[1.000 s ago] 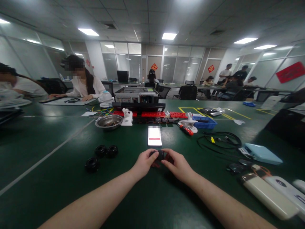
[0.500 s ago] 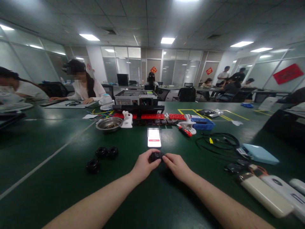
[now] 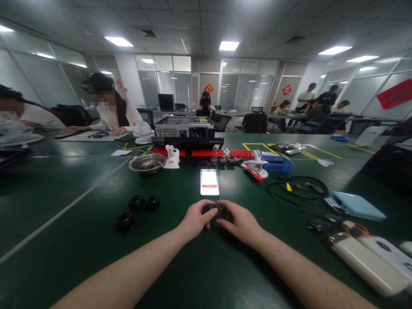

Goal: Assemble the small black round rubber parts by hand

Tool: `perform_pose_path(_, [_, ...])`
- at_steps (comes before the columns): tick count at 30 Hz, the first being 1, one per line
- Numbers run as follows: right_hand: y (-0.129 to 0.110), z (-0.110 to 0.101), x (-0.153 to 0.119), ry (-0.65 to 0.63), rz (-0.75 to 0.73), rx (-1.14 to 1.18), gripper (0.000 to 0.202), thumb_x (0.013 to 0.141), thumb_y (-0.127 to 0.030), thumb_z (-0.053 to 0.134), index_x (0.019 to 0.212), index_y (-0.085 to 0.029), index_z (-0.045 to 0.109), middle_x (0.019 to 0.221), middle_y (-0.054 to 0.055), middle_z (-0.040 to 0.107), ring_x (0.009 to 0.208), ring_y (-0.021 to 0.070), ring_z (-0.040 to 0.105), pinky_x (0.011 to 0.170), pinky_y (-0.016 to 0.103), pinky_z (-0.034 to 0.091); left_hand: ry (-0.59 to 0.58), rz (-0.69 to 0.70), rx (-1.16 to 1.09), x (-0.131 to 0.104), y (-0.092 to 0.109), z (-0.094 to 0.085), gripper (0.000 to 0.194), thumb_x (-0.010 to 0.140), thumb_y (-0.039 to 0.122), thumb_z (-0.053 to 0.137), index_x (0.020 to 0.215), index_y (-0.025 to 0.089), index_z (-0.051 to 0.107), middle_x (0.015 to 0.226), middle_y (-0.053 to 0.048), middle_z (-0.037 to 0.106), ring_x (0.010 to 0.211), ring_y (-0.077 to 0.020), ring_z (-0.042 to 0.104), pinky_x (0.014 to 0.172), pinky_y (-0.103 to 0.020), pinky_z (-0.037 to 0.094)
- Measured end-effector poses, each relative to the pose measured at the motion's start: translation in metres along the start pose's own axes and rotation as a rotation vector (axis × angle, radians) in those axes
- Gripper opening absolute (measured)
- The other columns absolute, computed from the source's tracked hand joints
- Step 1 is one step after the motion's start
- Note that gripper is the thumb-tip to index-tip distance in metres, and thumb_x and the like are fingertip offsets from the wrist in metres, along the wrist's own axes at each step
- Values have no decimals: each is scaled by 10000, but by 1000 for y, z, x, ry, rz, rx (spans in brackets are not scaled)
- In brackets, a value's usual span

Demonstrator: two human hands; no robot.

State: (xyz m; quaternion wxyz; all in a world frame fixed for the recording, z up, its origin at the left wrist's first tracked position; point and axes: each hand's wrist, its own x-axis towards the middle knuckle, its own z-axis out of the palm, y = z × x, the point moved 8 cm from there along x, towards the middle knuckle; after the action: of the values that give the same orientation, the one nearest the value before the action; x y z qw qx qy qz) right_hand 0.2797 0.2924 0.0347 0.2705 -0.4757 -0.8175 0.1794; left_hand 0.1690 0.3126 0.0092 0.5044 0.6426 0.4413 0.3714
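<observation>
Black and rubbery-looking, a small wheel-like part (image 3: pixel 215 209) is held between both hands just above the green tabletop (image 3: pixel 80 240), near its middle and a little toward the near edge. It is pinched from either side: the left hand (image 3: pixel 195 221) is closed on its left end with thumb and fingers, and the right hand (image 3: pixel 240 222) is closed on its right end, so neither hand is nearer than the other. Its long axis appears to run left to right between the fingertips, though much of it is hidden by the fingers. Just beyond it, toward the far edge, a phone (image 3: pixel 209 188) is laid flat with its screen lit. To the left, three more black wheels (image 3: pixel 137 209) are seen lying on the tabletop, well apart from the hands. Farther toward the far edge, a steel bowl (image 3: pixel 147 163) is set, with small dark bits in it that cannot be made out, and a blue tray (image 3: pixel 277 165) is placed to the right of the phone; its contents cannot be told. A coiled black cable (image 3: pixel 298 189) is spread toward the right edge.
</observation>
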Motion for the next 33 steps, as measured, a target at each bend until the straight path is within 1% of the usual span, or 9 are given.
perform_pose_path(4, [4, -1, 1, -9, 64, 71, 385, 803, -363, 492, 1143, -187, 453, 934, 58, 574, 795, 179, 531, 676, 276, 392, 6, 83, 85, -5, 9, 0, 294, 716, 317, 554, 969, 168, 541, 802, -24, 578, 552, -108, 532, 499, -225, 437])
perform_pose_path(6, [7, -1, 3, -10, 76, 116, 285, 852, -368, 399, 1010, -167, 526, 814, 40, 580, 714, 157, 524, 619, 252, 380, 13, 137, 154, -9, 15, 0, 298, 704, 301, 573, 979, 187, 552, 875, -39, 594, 703, -154, 570, 612, -261, 468])
perform_pose_path(9, [10, 0, 5, -9, 79, 160, 402, 882, -408, 297, 690, -144, 532, 632, 14, 532, 588, 128, 481, 535, 226, 347, 28, 199, 229, -13, 23, -1, 309, 689, 285, 595, 985, 202, 565, 935, -44, 604, 858, -192, 561, 752, -301, 453])
perform_pose_path(11, [11, 2, 5, -16, 86, 188, 444, 881, -429, 283, 603, -146, 482, 563, 1, 489, 541, 118, 454, 500, 216, 326, 30, 213, 253, -15, 25, -1, 318, 688, 284, 599, 995, 209, 565, 946, -42, 605, 874, -194, 559, 774, -306, 445])
perform_pose_path(17, [10, 1, 5, 17, 71, 220, 381, 870, -384, 337, 602, -147, 467, 564, -9, 471, 548, 110, 444, 506, 210, 318, 12, 175, 179, -13, 19, 1, 358, 693, 330, 598, 1023, 200, 550, 940, -50, 595, 787, -176, 576, 703, -291, 457])
perform_pose_path(21, [11, 1, 4, 32, 56, 244, 173, 784, -328, 515, 788, -155, 513, 651, -15, 501, 587, 110, 460, 519, 206, 335, -47, 21, -29, -6, 4, 5, 376, 754, 393, 492, 1014, 121, 515, 775, -42, 589, 540, -113, 558, 482, -217, 398])
perform_pose_path(23, [10, 2, 3, 28, 53, 248, 200, 741, -302, 574, 867, -164, 504, 671, -18, 503, 594, 110, 467, 520, 205, 345, -52, -40, -82, -3, -1, 6, 366, 763, 387, 468, 979, 95, 512, 719, -35, 583, 495, -99, 547, 442, -197, 357])
perform_pose_path(28, [6, 3, 2, 4, 46, 216, 256, 726, -284, 593, 933, -178, 486, 717, -7, 517, 614, 115, 472, 533, 209, 354, -36, -96, -66, 1, -5, 4, 316, 737, 310, 512, 970, 97, 515, 652, -10, 566, 477, -94, 535, 436, -194, 362])
perform_pose_path(33, [9, 4, 5, 8, 41, 314, 249, 855, -378, 389, 903, -159, 497, 715, 7, 526, 638, 123, 482, 570, 225, 362, 19, 26, -6, -2, 4, -1, 309, 706, 290, 563, 975, 140, 544, 820, -36, 585, 596, -121, 568, 554, -252, 461])
